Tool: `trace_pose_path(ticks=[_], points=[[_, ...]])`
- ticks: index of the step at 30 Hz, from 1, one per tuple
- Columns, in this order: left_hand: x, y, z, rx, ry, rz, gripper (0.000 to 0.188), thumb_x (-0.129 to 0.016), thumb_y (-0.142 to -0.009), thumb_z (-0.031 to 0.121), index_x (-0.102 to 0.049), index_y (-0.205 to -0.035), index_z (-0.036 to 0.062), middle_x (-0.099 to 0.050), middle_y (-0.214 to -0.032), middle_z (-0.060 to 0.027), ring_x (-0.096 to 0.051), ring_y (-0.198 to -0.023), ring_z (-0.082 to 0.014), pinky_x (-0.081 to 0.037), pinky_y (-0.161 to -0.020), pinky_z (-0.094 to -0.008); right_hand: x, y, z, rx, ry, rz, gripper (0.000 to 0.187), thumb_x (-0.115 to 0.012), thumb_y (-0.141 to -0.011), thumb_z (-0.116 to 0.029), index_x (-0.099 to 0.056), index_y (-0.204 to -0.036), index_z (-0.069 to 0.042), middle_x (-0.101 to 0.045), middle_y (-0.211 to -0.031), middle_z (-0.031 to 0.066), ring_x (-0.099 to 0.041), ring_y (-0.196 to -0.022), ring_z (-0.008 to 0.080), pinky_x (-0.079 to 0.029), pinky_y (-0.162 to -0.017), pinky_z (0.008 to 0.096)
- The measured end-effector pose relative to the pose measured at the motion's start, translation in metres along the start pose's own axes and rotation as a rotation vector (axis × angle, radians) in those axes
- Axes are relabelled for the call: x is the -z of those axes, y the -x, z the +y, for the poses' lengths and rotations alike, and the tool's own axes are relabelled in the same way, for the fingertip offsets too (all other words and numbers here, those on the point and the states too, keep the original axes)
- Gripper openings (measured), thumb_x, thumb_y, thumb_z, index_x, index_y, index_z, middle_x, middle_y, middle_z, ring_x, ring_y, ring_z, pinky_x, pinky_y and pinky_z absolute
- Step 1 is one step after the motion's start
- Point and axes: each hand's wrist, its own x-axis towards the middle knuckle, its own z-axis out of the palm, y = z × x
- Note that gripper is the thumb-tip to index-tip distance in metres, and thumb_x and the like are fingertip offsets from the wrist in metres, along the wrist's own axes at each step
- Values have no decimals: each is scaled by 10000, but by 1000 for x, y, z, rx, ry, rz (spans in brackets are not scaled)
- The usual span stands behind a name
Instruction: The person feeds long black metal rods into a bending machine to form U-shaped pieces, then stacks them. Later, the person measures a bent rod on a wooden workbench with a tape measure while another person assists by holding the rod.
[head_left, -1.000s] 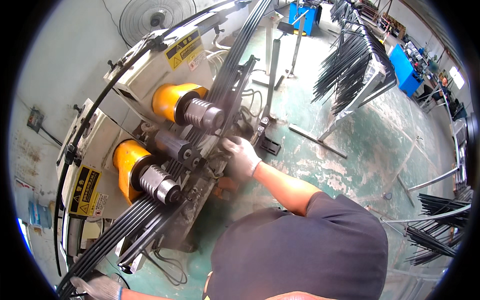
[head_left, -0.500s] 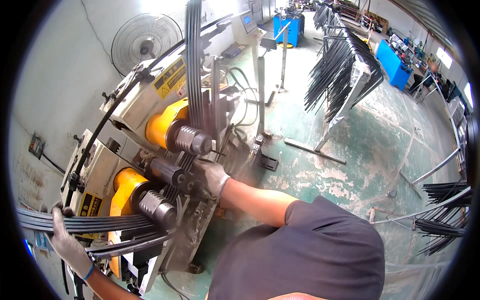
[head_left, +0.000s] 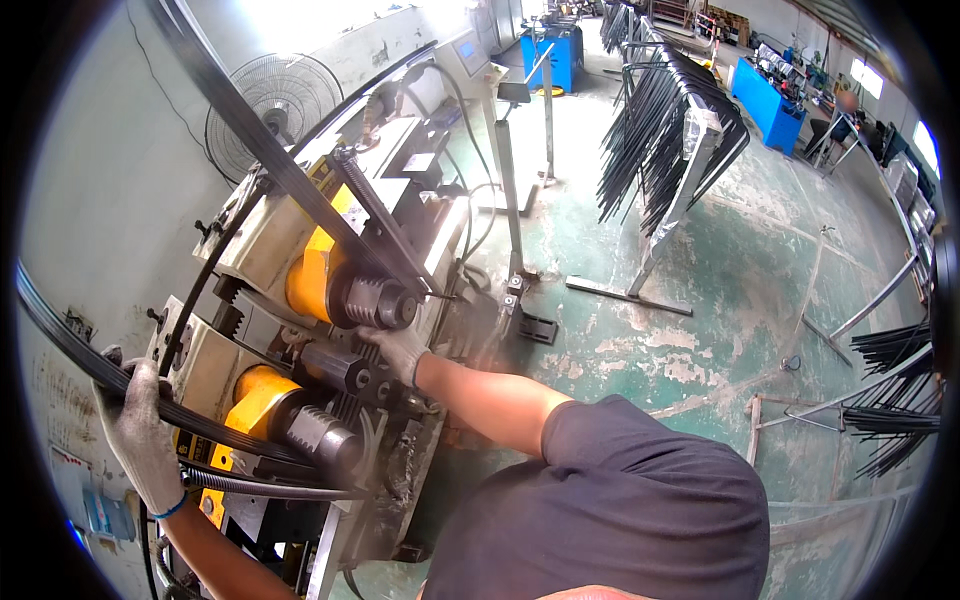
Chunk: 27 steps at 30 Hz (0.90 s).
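My left hand [head_left: 140, 430], in a pale knitted glove, grips a bundle of black rods [head_left: 62, 330] on the left. The bundle slopes down and right to the lower ribbed roller [head_left: 322, 440], beside a yellow machine arm [head_left: 262, 400]. My right hand [head_left: 398, 352], also gloved, has its fingers curled in at the rods' middle stretch, between the upper ribbed roller [head_left: 380, 302] and a dark central block [head_left: 335, 368]; its fingertips are partly hidden. Past the upper roller and its yellow arm [head_left: 312, 270], the rods' other stretch [head_left: 255, 125] slants up and left.
A coiled spring [head_left: 260, 487] lies below the left rods. A wall fan [head_left: 275, 115] stands behind the machine. To the right, a rack [head_left: 685, 190] carries many bent black rods, with its foot bar [head_left: 628, 296] on the floor. A blue cabinet [head_left: 768, 105] stands farther back.
The left rods have swung upward, my left hand rising with them. The upper rods have tilted from near vertical toward the left. My right hand stays at the middle stretch.
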Motion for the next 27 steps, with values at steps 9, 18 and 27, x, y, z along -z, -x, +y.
trace_pose_path(ticks=[9, 18, 27], points=[[-4, 0, 2, -6, 8, -15, 396, -708, -1015, 122, -576, -1356, -28, -634, -959, -50, -596, -798, -112, -507, -728, -259, 9, -9, 10, 145, 21, -26, 357, -773, -927, -97, -690, -1268, -31, -713, -1131, 34, -646, -1020, 173, -529, -891, 355], [-1, -2, -2, 8, 52, -26, 390, -712, -1028, 127, -574, -1362, -19, -631, -987, -43, -595, -827, -108, -514, -752, -246, 8, -10, 12, 76, -21, -21, 421, -788, -929, -106, -667, -1327, -39, -718, -1162, 59, -656, -1048, 198, -534, -911, 370], [-1, 1, 0, -36, 41, -39, 332, -732, -1018, 148, -611, -1286, -7, -646, -937, -46, -594, -808, -106, -505, -741, -245, 7, -25, 31, 122, -34, 3, 474, -803, -905, -90, -652, -1353, -54, -715, -1176, 51, -661, -1054, 209, -541, -929, 373]])
